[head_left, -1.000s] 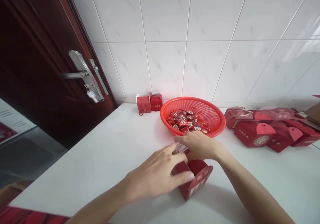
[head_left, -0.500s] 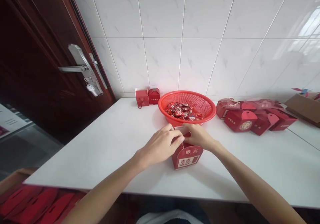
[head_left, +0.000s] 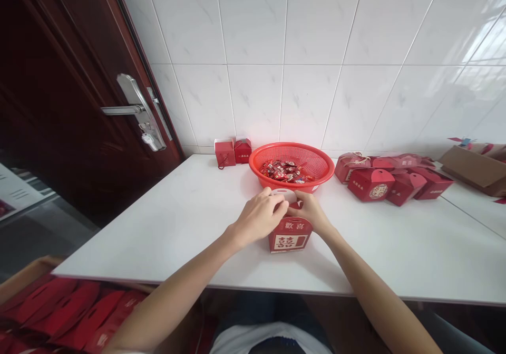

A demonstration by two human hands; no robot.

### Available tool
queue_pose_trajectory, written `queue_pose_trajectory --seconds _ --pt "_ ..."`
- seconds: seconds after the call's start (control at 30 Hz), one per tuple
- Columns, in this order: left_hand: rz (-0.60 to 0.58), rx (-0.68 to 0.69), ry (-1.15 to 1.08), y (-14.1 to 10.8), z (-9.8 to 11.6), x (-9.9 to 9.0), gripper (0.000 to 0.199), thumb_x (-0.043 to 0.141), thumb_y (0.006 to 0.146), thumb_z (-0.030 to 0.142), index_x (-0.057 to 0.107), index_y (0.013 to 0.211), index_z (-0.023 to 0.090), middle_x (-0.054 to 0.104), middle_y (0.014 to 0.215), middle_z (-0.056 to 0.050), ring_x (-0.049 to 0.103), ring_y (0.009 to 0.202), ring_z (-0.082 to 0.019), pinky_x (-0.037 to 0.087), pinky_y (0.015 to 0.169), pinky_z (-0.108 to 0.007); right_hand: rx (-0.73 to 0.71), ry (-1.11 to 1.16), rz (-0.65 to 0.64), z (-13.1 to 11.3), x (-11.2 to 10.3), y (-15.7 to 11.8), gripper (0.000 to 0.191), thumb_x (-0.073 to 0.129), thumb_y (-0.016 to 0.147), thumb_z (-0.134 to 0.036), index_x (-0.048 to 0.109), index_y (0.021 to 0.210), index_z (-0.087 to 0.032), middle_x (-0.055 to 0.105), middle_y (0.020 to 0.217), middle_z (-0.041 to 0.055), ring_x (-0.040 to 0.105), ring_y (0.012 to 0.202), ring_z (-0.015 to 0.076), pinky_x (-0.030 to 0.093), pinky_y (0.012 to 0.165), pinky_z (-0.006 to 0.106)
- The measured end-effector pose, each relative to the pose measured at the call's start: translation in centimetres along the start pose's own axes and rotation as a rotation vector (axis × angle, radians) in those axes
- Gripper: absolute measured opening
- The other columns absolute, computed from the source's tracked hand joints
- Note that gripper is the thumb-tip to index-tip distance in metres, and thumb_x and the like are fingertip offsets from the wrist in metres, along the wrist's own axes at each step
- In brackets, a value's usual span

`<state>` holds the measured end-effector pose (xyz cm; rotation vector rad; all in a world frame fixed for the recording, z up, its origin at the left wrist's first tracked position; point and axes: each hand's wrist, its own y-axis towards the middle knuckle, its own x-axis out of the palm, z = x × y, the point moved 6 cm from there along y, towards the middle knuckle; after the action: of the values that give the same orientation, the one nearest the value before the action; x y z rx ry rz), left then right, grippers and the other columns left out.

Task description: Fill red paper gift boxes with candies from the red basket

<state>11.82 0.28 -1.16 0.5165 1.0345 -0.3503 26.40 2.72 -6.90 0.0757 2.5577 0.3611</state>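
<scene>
A red gift box (head_left: pixel 290 237) with printed characters stands upright on the white table in front of me. Its far flap, white on the inside, sticks up behind my fingers. My left hand (head_left: pixel 263 211) grips the box's top from the left, fingers bent over the flaps. From the right, my right hand (head_left: pixel 308 211) holds the other side of the top, with its fingertips partly hidden. Just behind the box sits a red plastic basket (head_left: pixel 324 181) with small wrapped candies (head_left: pixel 284 170) inside.
Two small red boxes (head_left: pixel 225 152) stand by the tiled wall. Several red gift boxes (head_left: pixel 371 183) are grouped at the right, beside a cardboard box (head_left: pixel 472 166). Below the table's left edge, a carton holds folded red boxes (head_left: pixel 75 306). A brown door (head_left: pixel 79 69) is at left.
The gift box has turned so its printed front faces me more squarely. My hands stay on its top, and the camera view has shifted slightly.
</scene>
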Motion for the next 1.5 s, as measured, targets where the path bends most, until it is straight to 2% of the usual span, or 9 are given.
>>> queue_pose_trajectory --seconds 0.17,0.3,0.4,0.57,0.73,0.93,1.13,1.3,1.5 --pt "-0.135 0.004 -0.093 -0.7 0.3 0.2 0.026 0.061 0.090 0.046 0.071 0.097 0.023 0.064 0.106 -0.008 0.066 0.098 -0.027 0.053 0.089 -0.041 -0.010 0.049 0.017 0.0 0.0 -0.2 0.021 0.068 0.071 -0.038 0.066 0.073 -0.018 0.068 0.070 0.0015 0.057 0.065 0.0179 0.041 0.055 0.027" --pt "-0.172 0.059 -0.148 -1.5 0.4 0.5 0.042 0.069 0.085 0.043 0.068 0.123 0.027 0.061 0.130 -0.011 0.061 0.120 -0.032 0.051 0.100 -0.046 -0.024 0.078 0.033 -0.2 -0.2 -0.5 0.023 0.067 0.074 -0.040 0.067 0.074 -0.018 0.069 0.069 0.0021 0.057 0.063 0.0176 0.042 0.056 0.028" --pt "-0.101 0.107 -0.205 -2.5 0.3 0.2 0.040 0.062 0.092 0.046 0.066 0.126 0.025 0.064 0.128 -0.010 0.062 0.119 -0.030 0.051 0.101 -0.045 -0.040 0.116 0.032 -0.2 -0.4 -0.7 0.025 0.067 0.076 -0.042 0.068 0.076 -0.017 0.069 0.069 0.0023 0.056 0.061 0.0166 0.042 0.055 0.028" --pt "-0.035 0.202 -0.199 -4.4 -0.1 0.2 0.033 0.055 0.098 0.047 0.069 0.111 0.021 0.069 0.124 -0.009 0.061 0.120 -0.028 0.052 0.100 -0.041 -0.125 0.140 0.033 -0.7 -0.8 -0.9 0.024 0.062 0.083 -0.038 0.071 0.076 -0.017 0.070 0.069 0.0022 0.053 0.058 0.0149 0.042 0.054 0.028" --pt "0.102 0.166 -0.244 -4.6 -2.0 0.5 0.024 0.054 0.100 0.036 0.072 0.094 0.022 0.072 0.115 -0.007 0.065 0.113 -0.025 0.053 0.098 -0.040 -0.203 0.119 0.047 -1.7 -1.6 -1.3 0.033 0.061 0.090 -0.047 0.080 0.087 -0.021 0.078 0.082 0.0057 0.064 0.076 0.0226 0.051 0.072 0.035" --pt "0.242 0.062 -0.342 -4.3 -4.1 1.0 0.025 0.066 0.091 0.034 0.066 0.113 0.023 0.070 0.117 -0.008 0.066 0.112 -0.025 0.054 0.100 -0.043 -0.189 0.282 -0.076 -1.9 -1.8 -2.6 0.045 0.055 0.095 -0.058 0.082 0.100 -0.022 0.081 0.102 0.0085 0.074 0.096 0.0305 0.058 0.086 0.042" --pt "0.233 0.045 -0.429 -4.5 -4.7 1.6 0.045 0.062 0.093 0.033 0.055 0.137 0.026 0.062 0.137 -0.010 0.062 0.123 -0.025 0.054 0.104 -0.044 -0.340 0.025 -0.091 -2.0 -1.4 -4.5 0.042 0.065 0.093 -0.051 0.075 0.124 -0.024 0.070 0.133 0.0132 0.067 0.122 0.0322 0.054 0.103 0.048" --pt "0.121 0.036 -0.437 -4.0 -4.6 2.1 0.033 0.056 0.095 0.035 0.066 0.124 0.025 0.060 0.141 -0.009 0.054 0.136 -0.028 0.045 0.116 -0.046 -0.380 -0.209 -0.051 -2.1 -1.0 -5.6 0.050 0.058 0.097 -0.052 0.066 0.136 -0.022 0.062 0.143 0.0178 0.061 0.130 0.0335 0.052 0.106 0.052" --pt "0.062 -0.003 -0.549 -3.8 -4.6 2.6 0.033 0.052 0.096 0.034 0.061 0.126 0.023 0.064 0.137 -0.010 0.059 0.128 -0.027 0.047 0.112 -0.045 -0.415 -0.420 0.022 -3.8 -0.5 -6.7 0.049 0.055 0.099 -0.052 0.062 0.138 -0.022 0.056 0.148 0.0187 0.057 0.133 0.0346 0.052 0.105 0.055"
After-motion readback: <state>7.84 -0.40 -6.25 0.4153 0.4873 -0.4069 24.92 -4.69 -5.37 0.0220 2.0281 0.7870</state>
